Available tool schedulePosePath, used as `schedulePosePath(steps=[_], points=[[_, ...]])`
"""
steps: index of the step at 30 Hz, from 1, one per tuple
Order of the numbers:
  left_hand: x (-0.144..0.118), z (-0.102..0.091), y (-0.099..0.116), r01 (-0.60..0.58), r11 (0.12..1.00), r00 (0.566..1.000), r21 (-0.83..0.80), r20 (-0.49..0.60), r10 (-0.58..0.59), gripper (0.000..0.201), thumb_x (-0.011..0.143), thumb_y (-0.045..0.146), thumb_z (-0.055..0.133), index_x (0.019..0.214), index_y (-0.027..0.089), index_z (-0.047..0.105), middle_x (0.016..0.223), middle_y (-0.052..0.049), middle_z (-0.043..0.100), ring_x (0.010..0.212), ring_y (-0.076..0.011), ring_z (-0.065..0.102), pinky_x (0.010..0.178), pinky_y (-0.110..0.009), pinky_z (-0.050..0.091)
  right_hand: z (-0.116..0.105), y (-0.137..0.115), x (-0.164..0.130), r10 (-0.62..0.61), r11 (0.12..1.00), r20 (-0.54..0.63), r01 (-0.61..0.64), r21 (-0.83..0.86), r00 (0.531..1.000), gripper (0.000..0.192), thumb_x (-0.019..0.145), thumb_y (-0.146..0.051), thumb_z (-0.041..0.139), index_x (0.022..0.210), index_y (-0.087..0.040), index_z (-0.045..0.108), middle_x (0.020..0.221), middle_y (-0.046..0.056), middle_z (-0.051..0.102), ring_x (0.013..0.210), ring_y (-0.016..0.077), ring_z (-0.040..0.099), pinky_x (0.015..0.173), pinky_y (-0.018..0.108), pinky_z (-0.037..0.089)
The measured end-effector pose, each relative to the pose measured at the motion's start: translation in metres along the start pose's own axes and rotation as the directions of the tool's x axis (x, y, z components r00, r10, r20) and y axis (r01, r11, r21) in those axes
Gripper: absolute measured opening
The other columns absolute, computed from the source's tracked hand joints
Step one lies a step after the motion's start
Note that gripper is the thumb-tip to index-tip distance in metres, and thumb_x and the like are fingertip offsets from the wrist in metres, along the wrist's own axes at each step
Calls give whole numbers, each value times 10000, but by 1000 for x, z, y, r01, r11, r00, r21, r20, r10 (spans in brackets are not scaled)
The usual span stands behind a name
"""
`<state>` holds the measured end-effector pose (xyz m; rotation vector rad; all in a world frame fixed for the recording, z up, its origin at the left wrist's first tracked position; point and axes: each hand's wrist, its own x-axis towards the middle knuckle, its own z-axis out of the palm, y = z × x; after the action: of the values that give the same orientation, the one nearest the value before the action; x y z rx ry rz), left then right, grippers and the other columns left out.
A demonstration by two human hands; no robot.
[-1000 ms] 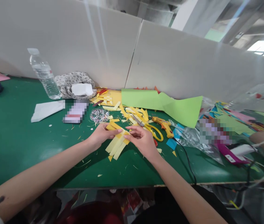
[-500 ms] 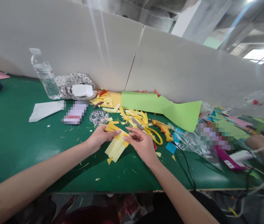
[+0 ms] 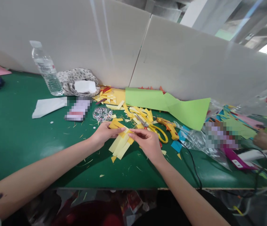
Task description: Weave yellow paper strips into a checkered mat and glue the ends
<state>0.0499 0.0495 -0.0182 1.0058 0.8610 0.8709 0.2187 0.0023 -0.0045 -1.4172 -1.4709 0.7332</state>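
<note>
left hand (image 3: 102, 134) grip: pinching yellow paper strips (image 3: 120, 145) | right hand (image 3: 147, 142) grip: pinching same bundle's right edge

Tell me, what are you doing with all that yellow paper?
A person's left hand and right hand pinch a bunch of yellow paper strips between them, just above the green table. More yellow scraps, yellow-handled scissors and a glue gun lie just behind, with a green paper sheet beyond.
</note>
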Motion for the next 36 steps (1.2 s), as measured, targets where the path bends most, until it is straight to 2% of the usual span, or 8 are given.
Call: schedulePosePath(steps=[13,18,22,32,36], points=[[-1,1,1,-35,998,999,47,0,35,219,687,324,681,783,163,568,773,-15,637,683,-108,599,620,-221,480,-2,-1,-1,-29,999,27,30,-22,999,242,674,-327,671,887,-214,693,791,37,699,712,175,646,679,316,540],[-5,6,1,-44,990,998,134,50,38,234,696,358,665,796,171,567,745,1,615,683,-103,584,593,-206,469,-1,-4,-1,-99,993,55,102,-59,994,220,707,-332,646,902,-241,693,834,32,700,721,169,648,650,302,543],[-7,7,1,-55,988,998,147,43,49,251,686,375,670,763,169,549,705,20,582,655,-86,558,577,-189,448,0,-5,-2,-130,989,66,133,-57,989,175,717,-331,639,859,-250,701,847,25,704,746,175,650,664,313,543],[-6,7,2,-52,993,998,106,34,49,234,682,365,674,760,170,570,711,16,603,642,-85,567,578,-193,452,1,-2,-3,-88,995,39,90,-41,995,210,695,-322,655,884,-240,698,825,32,703,705,173,646,656,325,547],[-5,5,3,-49,986,998,161,52,41,256,687,384,666,815,170,608,757,-3,630,680,-93,584,614,-201,468,-2,-2,-1,-86,996,20,86,-28,996,190,690,-320,658,850,-230,705,823,37,704,710,178,647,671,329,544]])
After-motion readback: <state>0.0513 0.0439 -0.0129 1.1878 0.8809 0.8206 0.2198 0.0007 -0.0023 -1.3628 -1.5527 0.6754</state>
